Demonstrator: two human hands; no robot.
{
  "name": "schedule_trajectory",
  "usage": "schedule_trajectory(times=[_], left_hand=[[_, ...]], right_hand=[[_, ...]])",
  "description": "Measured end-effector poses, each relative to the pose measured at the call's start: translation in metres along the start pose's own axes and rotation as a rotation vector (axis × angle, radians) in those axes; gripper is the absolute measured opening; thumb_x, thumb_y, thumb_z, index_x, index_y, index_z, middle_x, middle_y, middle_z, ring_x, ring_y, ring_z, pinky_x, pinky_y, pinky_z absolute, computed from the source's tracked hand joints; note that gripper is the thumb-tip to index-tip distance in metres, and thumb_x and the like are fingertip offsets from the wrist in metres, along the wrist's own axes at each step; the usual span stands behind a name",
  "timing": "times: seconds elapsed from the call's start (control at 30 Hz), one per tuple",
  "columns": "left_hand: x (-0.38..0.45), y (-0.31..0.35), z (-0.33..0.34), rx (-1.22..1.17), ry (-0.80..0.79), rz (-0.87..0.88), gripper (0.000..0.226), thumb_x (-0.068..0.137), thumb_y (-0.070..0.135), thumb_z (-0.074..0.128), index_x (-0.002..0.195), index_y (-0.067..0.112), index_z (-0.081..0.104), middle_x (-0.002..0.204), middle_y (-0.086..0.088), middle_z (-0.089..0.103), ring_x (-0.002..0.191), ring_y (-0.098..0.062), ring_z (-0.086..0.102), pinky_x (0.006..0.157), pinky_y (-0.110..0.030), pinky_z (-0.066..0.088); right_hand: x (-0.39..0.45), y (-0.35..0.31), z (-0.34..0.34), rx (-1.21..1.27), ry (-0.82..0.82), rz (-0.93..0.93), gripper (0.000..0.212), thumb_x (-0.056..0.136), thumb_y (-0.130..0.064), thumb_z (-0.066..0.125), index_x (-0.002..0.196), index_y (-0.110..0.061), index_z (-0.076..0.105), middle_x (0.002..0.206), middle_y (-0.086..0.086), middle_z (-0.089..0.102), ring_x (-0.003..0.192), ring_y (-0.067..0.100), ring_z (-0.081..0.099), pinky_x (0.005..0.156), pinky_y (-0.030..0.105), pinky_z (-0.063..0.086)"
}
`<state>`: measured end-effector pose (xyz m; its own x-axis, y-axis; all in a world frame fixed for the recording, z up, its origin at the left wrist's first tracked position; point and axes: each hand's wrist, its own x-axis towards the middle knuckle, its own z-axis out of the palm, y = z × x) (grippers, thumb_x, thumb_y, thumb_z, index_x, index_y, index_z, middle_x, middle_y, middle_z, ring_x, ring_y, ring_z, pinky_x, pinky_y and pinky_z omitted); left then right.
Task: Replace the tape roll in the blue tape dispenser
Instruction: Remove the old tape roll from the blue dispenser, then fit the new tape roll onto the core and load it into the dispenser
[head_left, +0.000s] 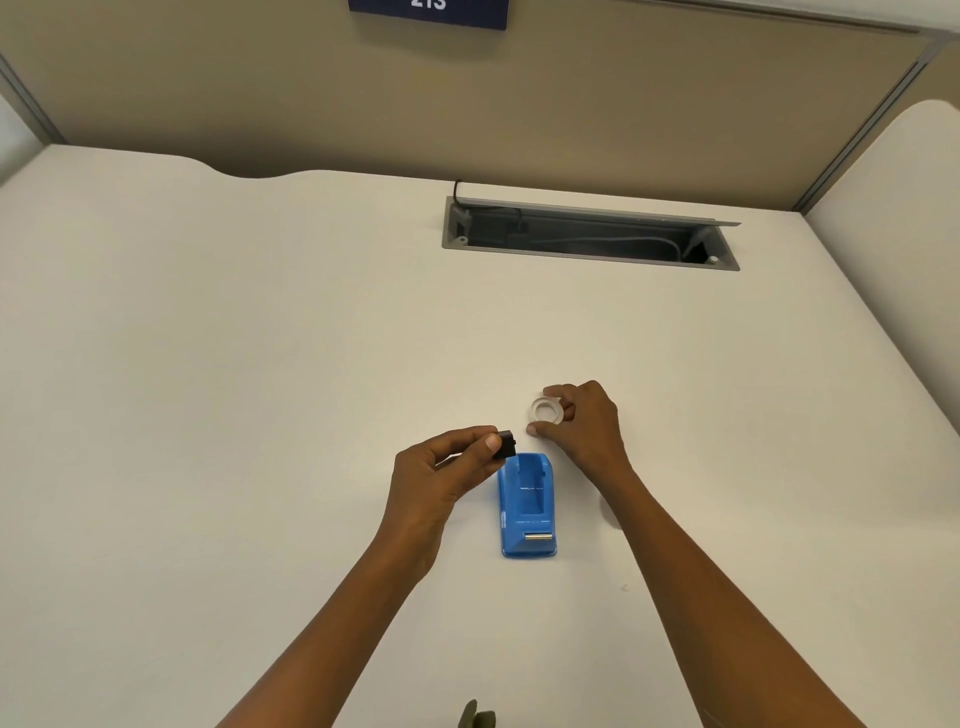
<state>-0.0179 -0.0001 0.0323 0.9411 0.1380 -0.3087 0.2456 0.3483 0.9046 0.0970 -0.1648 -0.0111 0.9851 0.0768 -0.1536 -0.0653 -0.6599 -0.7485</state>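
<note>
Clear tape roll (545, 410) sits just right of frame center, pinched by the right hand (587, 423): thumb tip on its lower-left edge, index curled over the top, other fingers tucked vs. its right side. Roll's open center faces the camera. Can't tell if it touches the desk (260, 364) or is held just above it.

Left hand (441, 467), just left of center, fingers closed on a small black spool core (505, 446): thumb on the near face, index over the top, remaining fingers curled in toward the palm. Core pokes out rightward from the fingertips, right above the far end of the blue tape dispenser (527, 506); contact w/ the dispenser unclear.

Dispenser lies on the desk between the two wrists, lower center of frame, cutter end toward the bottom edge, roll bay open and w/ nothing in it.

Hard to make out: most of the core is covered by the left thumb and finger; roll's right part is behind the right fingers; roll is transparent, so edges are faint. Blue sign (428, 10) at top center is cut off by the frame edge. Small olive object (475, 717) at bottom center is cropped, can't ID.

Both forearms come up from the bottom edge, angled inward, wrists bent slightly, palms facing each other. Open cable tray (589, 234) sits upper right of center.
</note>
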Motion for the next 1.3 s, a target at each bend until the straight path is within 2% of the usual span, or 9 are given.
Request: schedule_trajectory(times=[0.13,0.27,0.43,0.63,0.7,0.8,0.93,1.03,1.3], left_hand=[[0.000,-0.002,0.000,0.004,-0.019,-0.007,0.035,0.061,0.044,0.075,0.090,0.025,0.074,0.093,0.002,0.076,0.092,-0.016,0.070,0.082,-0.023,0.055],[-0.001,-0.004,0.000,-0.035,-0.034,-0.001,0.038,0.064,0.039,0.076,0.097,0.021,0.073,0.096,-0.002,0.075,0.095,-0.019,0.069,0.085,-0.024,0.054],[-0.002,-0.005,0.005,-0.056,-0.049,-0.006,0.033,0.066,0.034,0.074,0.097,0.020,0.073,0.095,-0.003,0.075,0.094,-0.020,0.070,0.084,-0.025,0.055],[-0.007,-0.008,0.008,-0.029,-0.064,-0.026,0.033,0.065,0.034,0.075,0.096,0.021,0.074,0.096,-0.001,0.075,0.094,-0.020,0.070,0.084,-0.025,0.055],[-0.009,-0.008,0.007,-0.018,-0.081,-0.034,0.032,0.067,0.032,0.075,0.096,0.022,0.073,0.097,0.000,0.075,0.094,-0.019,0.070,0.085,-0.025,0.055],[-0.012,-0.006,0.007,0.042,-0.114,-0.029,0.032,0.068,0.032,0.076,0.099,0.026,0.072,0.099,0.004,0.074,0.098,-0.013,0.068,0.086,-0.025,0.052],[-0.015,-0.004,0.010,0.086,-0.162,-0.009,0.028,0.073,0.024,0.074,0.101,0.028,0.071,0.102,0.003,0.074,0.100,-0.014,0.067,0.092,-0.030,0.049],[-0.017,-0.002,0.014,0.093,-0.197,-0.002,0.033,0.068,0.030,0.076,0.101,0.028,0.071,0.101,0.004,0.074,0.098,-0.016,0.068,0.088,-0.025,0.052],[-0.020,0.000,0.019,0.160,-0.161,0.046,0.025,0.073,0.014,0.075,0.095,0.024,0.073,0.092,0.005,0.075,0.089,-0.013,0.070,0.074,-0.017,0.053]], right_hand=[[-0.006,-0.001,-0.021,-0.015,-0.032,-0.033,0.050,0.076,-0.030,0.075,0.122,-0.022,0.059,0.104,0.008,0.058,0.084,0.016,0.055,0.078,0.022,0.040],[-0.030,0.009,-0.059,-0.183,-0.187,-0.098,0.027,0.078,-0.027,0.074,0.105,-0.026,0.070,0.106,0.002,0.066,0.101,0.016,0.060,0.081,0.023,0.040],[-0.069,0.032,-0.081,-0.426,-0.417,-0.068,0.046,0.072,-0.019,0.077,0.114,-0.033,0.065,0.133,-0.006,0.046,0.121,0.016,0.043,0.100,0.031,0.038],[-0.091,0.054,-0.075,-0.482,-0.328,-0.158,0.054,0.078,-0.004,0.066,0.122,-0.032,0.057,0.137,-0.005,0.041,0.123,0.014,0.040,0.089,0.018,0.034],[-0.092,0.053,-0.075,-0.418,-0.275,-0.166,0.053,0.077,0.002,0.063,0.118,-0.031,0.059,0.126,-0.004,0.048,0.115,0.016,0.048,0.086,0.021,0.040],[-0.095,0.041,-0.078,-0.080,-0.178,-0.136,0.047,0.077,0.003,0.065,0.110,-0.031,0.064,0.115,-0.004,0.058,0.097,0.013,0.061,0.076,0.020,0.052],[-0.101,0.010,-0.080,0.314,-0.236,-0.023,0.049,0.074,-0.005,0.074,0.107,-0.039,0.064,0.110,-0.015,0.065,0.088,0.012,0.067,0.069,0.018,0.053],[-0.107,-0.009,-0.078,0.402,-0.280,-0.046,0.048,0.073,-0.011,0.078,0.110,-0.039,0.064,0.111,-0.014,0.066,0.086,0.010,0.067,0.071,0.020,0.053],[-0.112,-0.028,-0.073,0.463,-0.320,-0.098,0.048,0.074,-0.013,0.078,0.113,-0.036,0.064,0.110,-0.005,0.069,0.095,0.015,0.068,0.074,0.021,0.054]])
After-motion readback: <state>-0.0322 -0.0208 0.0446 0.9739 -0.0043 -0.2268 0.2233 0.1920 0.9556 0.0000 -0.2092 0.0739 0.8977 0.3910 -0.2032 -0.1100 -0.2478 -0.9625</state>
